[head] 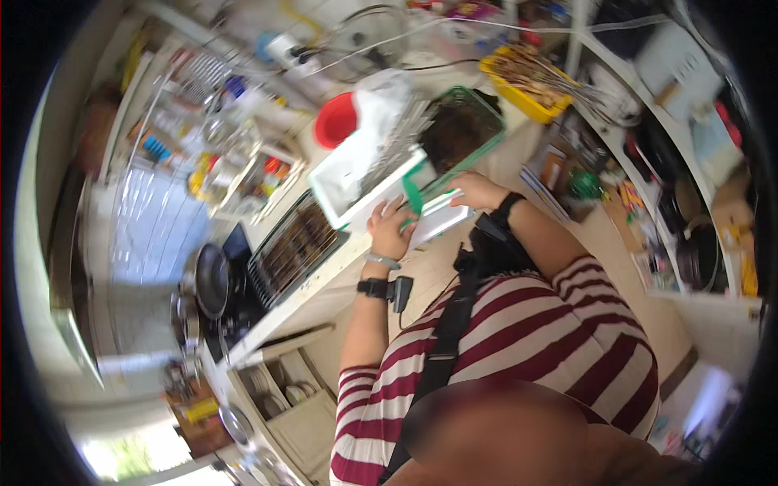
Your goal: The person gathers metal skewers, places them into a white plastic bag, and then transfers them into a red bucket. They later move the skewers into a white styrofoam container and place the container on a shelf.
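My left hand [391, 234] lies against the near side of a white plastic box [371, 211], its fingers beside a curved green strip [413, 193]. Whether the fingers grip the strip or the box is unclear. Grey-white slender pieces [395, 149] and a white plastic bag [382, 100] fill part of the box. With my right hand [477, 189] I grip the end of a flat white piece with green edges [442, 217], which slants down beside the box. Its other end passes close to my left hand. The picture is somewhat blurred.
A green-rimmed basket [465, 130] with dark contents stands behind my right hand. Beyond are a red bowl [335, 121] and a yellow basket [526, 85]. Left along the counter [292, 291] lie a wire-racked tray [298, 246] and a dark pan [211, 281]. Crowded shelves stand on the right.
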